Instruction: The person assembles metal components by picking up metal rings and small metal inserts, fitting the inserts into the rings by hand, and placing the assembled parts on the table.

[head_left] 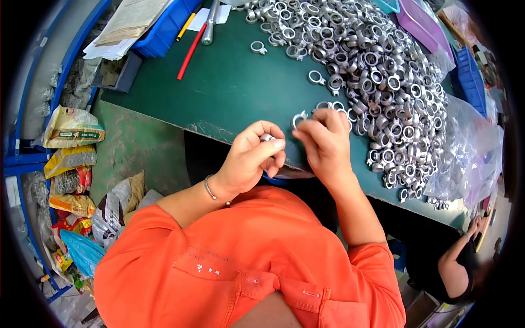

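My left hand [256, 151] is closed at the table's front edge, a small shiny metal part [267, 138] pinched between thumb and fingers. To its right, my right hand [327, 142] is held over the edge with its fingers bent together. Right at those fingertips is a silver metal ring [299, 119]; whether they grip it or only touch it is unclear. Behind and to the right, a large heap of similar metal rings [377, 82] covers the green table [235, 82]. A few single rings [315, 77] lie at the heap's left side.
A red pen [191, 52], a yellow pen [186, 26] and a metal rod [210, 24] lie at the back left beside a blue bin [164, 33]. Plastic bags [465, 147] border the heap. Another person [456, 262] sits at the lower right.
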The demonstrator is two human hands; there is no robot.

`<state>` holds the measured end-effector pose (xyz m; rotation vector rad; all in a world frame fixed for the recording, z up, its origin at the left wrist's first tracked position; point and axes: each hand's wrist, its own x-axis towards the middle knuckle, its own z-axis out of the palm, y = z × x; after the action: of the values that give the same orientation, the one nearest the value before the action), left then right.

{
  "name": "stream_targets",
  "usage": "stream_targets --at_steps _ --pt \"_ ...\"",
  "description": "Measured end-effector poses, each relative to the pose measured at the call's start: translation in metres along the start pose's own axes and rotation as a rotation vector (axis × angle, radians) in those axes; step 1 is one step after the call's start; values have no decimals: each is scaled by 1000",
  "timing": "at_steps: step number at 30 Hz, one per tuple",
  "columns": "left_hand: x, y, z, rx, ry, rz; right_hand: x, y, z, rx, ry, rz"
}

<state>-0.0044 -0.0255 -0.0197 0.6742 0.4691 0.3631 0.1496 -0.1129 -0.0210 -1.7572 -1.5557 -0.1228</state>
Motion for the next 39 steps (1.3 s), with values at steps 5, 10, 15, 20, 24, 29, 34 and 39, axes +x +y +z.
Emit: stream_targets --at_steps 5,10,15,20,24,29,34,39 --pt "1 -1 5 188 4 -21 -23 -16 -6 612 11 201" --pt "1 -6 5 599 -133 297 -38 -16 -7 706 4 262" --pt "-2 -9 6 815 -158 496 -46 -20 -11 1245 -11 486" --pt "-3 -10 6 882 -166 557 -51 -17 -6 1236 43 425" --pt "-4 -10 5 889 -156 532 -53 -17 -5 1212 57 409" --pt "-5 -13 4 789 -131 497 -51 -17 -3 1164 106 364" --pt "-6 -10 4 662 -153 358 -42 -24 -13 333 165 58" --pt "-3 -2 9 113 -68 -104 -32 -29 -17 504 71 19"
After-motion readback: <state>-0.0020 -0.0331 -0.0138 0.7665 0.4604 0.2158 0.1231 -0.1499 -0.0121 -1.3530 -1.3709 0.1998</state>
